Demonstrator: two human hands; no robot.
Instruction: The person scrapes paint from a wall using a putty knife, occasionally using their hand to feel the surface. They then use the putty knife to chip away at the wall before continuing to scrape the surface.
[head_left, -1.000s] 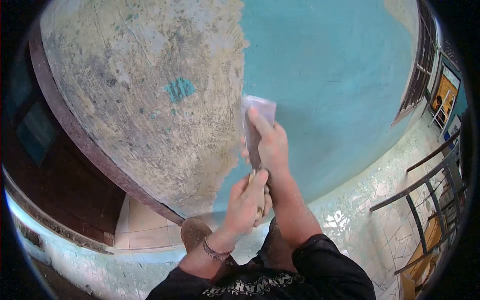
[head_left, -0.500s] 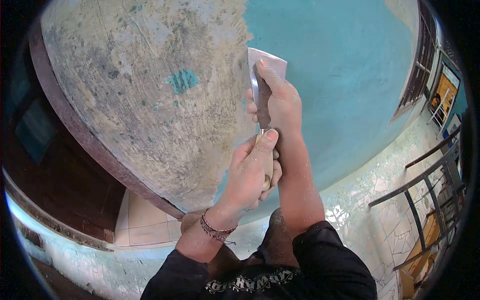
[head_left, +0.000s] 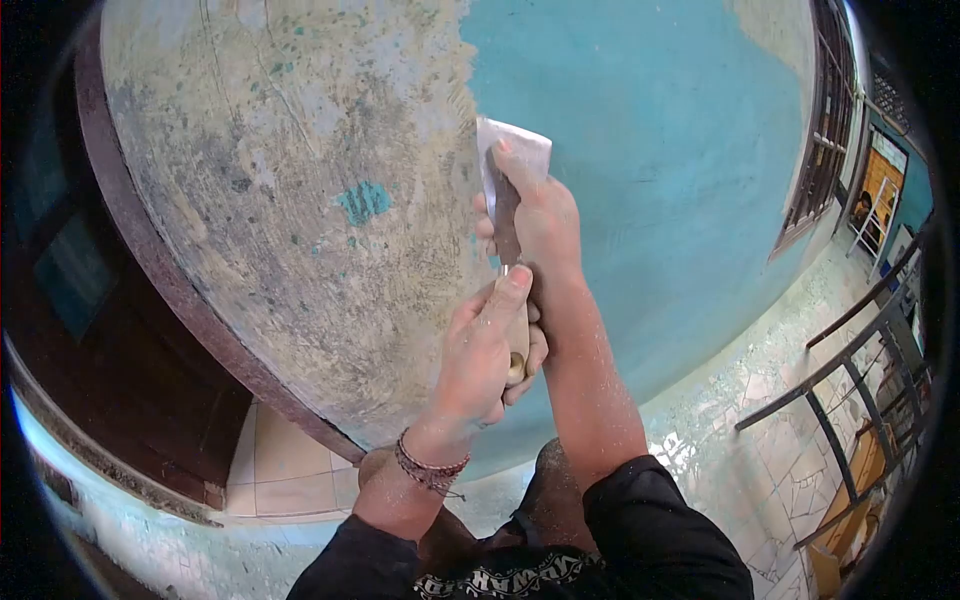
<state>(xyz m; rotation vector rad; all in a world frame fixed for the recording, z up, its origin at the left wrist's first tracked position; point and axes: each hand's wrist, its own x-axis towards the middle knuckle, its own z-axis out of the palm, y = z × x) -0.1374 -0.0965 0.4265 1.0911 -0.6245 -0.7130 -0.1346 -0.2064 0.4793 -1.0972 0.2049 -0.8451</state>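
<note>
A paint scraper (head_left: 530, 147) with a broad metal blade lies against or close to the wall, at the border between bare plaster and blue paint; exact contact cannot be made out. My left hand (head_left: 478, 350), wearing a braided bracelet (head_left: 430, 466) at the wrist, is closed around its pale handle (head_left: 517, 335). Higher up, my right hand (head_left: 548, 222) grips the blade, thumb along its face and fingertips showing past its left edge. Pale dust covers both hands. Left of the blade, the scraped plaster (head_left: 310, 250) carries a small teal paint patch (head_left: 365, 203); smooth blue paint (head_left: 660, 190) spreads to the right.
A dark door (head_left: 110, 350) in a maroon frame (head_left: 190, 290) is at left. On the right are a barred window (head_left: 825, 130), a black metal railing (head_left: 845, 372) and wooden pieces (head_left: 850, 500) beneath it. Paint flakes litter the tiled floor (head_left: 720, 440).
The view has tilted up slightly, so the wall sits lower in it. Both hands and the scraper have moved slightly up along the wall, keeping the same grip.
</note>
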